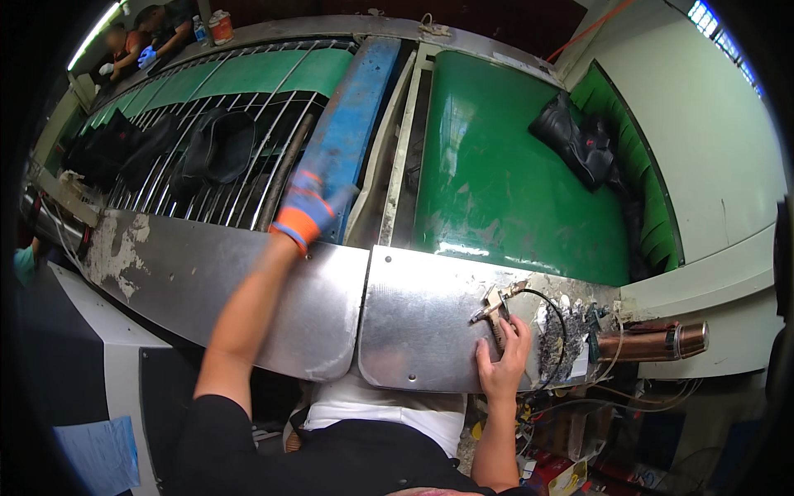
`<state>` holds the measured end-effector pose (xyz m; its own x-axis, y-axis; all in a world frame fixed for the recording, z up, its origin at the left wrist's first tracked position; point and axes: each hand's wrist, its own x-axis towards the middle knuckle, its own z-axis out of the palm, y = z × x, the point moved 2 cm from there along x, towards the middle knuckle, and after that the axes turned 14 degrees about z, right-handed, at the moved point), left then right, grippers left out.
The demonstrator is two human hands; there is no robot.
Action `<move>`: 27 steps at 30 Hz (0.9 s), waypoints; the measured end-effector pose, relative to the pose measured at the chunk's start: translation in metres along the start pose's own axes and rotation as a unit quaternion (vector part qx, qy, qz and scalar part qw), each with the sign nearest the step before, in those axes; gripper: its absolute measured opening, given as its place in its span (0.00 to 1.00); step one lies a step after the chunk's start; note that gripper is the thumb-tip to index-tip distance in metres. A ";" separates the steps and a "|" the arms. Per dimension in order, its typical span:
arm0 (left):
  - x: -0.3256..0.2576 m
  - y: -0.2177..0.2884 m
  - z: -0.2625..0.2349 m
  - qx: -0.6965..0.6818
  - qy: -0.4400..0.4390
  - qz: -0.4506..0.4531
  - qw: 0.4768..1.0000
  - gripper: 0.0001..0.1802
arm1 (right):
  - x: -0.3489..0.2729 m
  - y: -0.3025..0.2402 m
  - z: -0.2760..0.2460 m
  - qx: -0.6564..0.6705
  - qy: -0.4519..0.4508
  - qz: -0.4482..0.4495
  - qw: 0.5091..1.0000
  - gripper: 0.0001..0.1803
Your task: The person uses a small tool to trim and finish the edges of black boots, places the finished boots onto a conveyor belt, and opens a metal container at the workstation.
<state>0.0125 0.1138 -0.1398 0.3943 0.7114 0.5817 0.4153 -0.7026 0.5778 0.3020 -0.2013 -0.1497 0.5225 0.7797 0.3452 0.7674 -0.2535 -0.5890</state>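
Observation:
My left hand (308, 208), in an orange and blue glove, is over the near end of a blue metal strip (351, 107) beside the wire rack. Motion smears its fingers; nothing held can be made out. On the steel ledge, my bare right hand (503, 360) has its fingers round the handle of a small spray gun (494, 307) with a black hose. Black boots (219, 145) lie on the wire rack (269, 107), left of my gloved hand. More black boots (575, 136) lie on the green belt (496, 157), near its right side.
A steel ledge (422, 331) runs along the near edge. Green strip flaps (616, 124) hang at the right. A copper-coloured cylinder (662, 341) juts out beside cords. Co-workers (161, 33) stand at the far left, near a red-orange tub (221, 27).

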 end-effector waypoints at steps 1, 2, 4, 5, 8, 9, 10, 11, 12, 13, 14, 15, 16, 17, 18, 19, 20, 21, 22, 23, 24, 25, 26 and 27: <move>0.018 -0.019 -0.029 0.260 -0.004 0.082 0.962 0.42 | -0.002 0.003 0.001 -0.004 -0.015 0.017 1.000 0.25; 0.035 -0.049 -0.066 0.368 0.003 0.058 0.928 0.43 | -0.003 0.005 0.004 -0.005 -0.031 0.033 0.999 0.27; 0.073 -0.064 -0.120 0.623 -0.035 -0.071 0.778 0.51 | 0.001 0.004 0.005 -0.029 -0.033 0.056 0.997 0.28; 0.078 -0.097 -0.159 0.650 -0.069 -0.130 0.745 0.51 | 0.006 0.000 0.008 -0.030 -0.040 0.057 0.997 0.28; 0.071 -0.168 -0.210 0.524 -0.139 -0.269 0.796 0.40 | 0.008 0.000 0.008 -0.058 -0.046 0.057 0.996 0.29; 0.061 -0.227 -0.225 0.492 -0.166 -0.271 0.810 0.33 | 0.008 0.000 0.008 -0.058 -0.049 0.057 0.996 0.29; 0.040 -0.266 -0.221 0.518 -0.123 -0.220 0.818 0.27 | 0.009 0.000 0.009 -0.058 -0.050 0.058 0.995 0.29; 0.024 -0.278 -0.197 0.514 -0.076 -0.193 0.832 0.25 | 0.010 0.001 0.007 -0.067 -0.045 0.064 0.995 0.29; 0.004 -0.285 -0.179 0.446 -0.005 -0.140 0.884 0.24 | 0.010 0.001 0.005 -0.075 -0.042 0.069 0.994 0.29; -0.025 -0.306 -0.195 0.450 0.042 -0.191 0.871 0.24 | 0.012 0.000 0.007 -0.064 -0.044 0.064 0.995 0.29; -0.053 -0.318 -0.231 0.331 0.098 -0.184 0.920 0.25 | 0.013 -0.002 0.010 -0.049 -0.050 0.060 0.996 0.29; -0.091 -0.318 -0.314 0.414 0.126 -0.177 0.884 0.23 | 0.016 -0.005 0.020 -0.001 -0.059 0.036 0.998 0.29; -0.088 -0.301 -0.220 -0.002 0.274 -0.229 0.934 0.20 | 0.013 -0.001 0.011 -0.056 -0.032 0.053 0.997 0.29; -0.101 -0.282 -0.231 -0.202 0.337 -0.266 0.880 0.18 | 0.014 -0.002 0.009 -0.055 -0.024 0.047 0.997 0.29; -0.129 -0.267 -0.264 -0.349 0.330 -0.267 0.835 0.18 | 0.014 -0.002 0.010 -0.049 -0.020 0.034 0.998 0.28; -0.123 -0.205 -0.217 -0.480 0.305 -0.293 0.768 0.21 | 0.013 0.004 0.006 -0.084 -0.012 0.052 0.995 0.28; -0.157 -0.177 -0.249 -0.393 0.314 -0.260 0.824 0.24 | 0.013 0.005 0.006 -0.074 -0.012 0.050 0.996 0.28; -0.214 -0.172 -0.302 -0.290 0.244 -0.231 0.896 0.25 | 0.012 0.004 0.009 -0.059 -0.020 0.048 0.997 0.28; -0.217 -0.115 -0.276 -0.210 0.272 -0.150 0.927 0.23 | 0.011 0.005 0.008 -0.060 -0.014 0.048 0.997 0.28; -0.248 -0.089 -0.291 -0.174 0.229 -0.152 0.946 0.22 | 0.010 0.010 0.012 -0.056 -0.022 0.042 0.997 0.29; -0.279 -0.067 -0.303 -0.139 0.184 -0.153 0.961 0.21 | 0.010 0.008 0.012 -0.052 -0.020 0.041 0.998 0.29; -0.279 -0.034 -0.294 0.004 0.056 -0.089 0.994 0.20 | 0.010 0.006 0.011 -0.052 -0.018 0.039 0.998 0.29; -0.281 -0.015 -0.287 -0.059 -0.004 -0.182 0.981 0.16 | 0.010 0.007 0.011 -0.042 -0.017 0.037 0.998 0.30; -0.261 0.024 -0.259 -0.062 -0.043 -0.150 0.986 0.09 | 0.009 0.009 0.010 -0.035 -0.013 0.038 0.999 0.30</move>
<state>-0.2925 -0.0918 -0.1297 0.3404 0.8819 0.3262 0.4220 -0.4533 0.7851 0.3101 -0.1908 -0.1591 0.5712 0.7710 0.2815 0.7506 -0.3518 -0.5594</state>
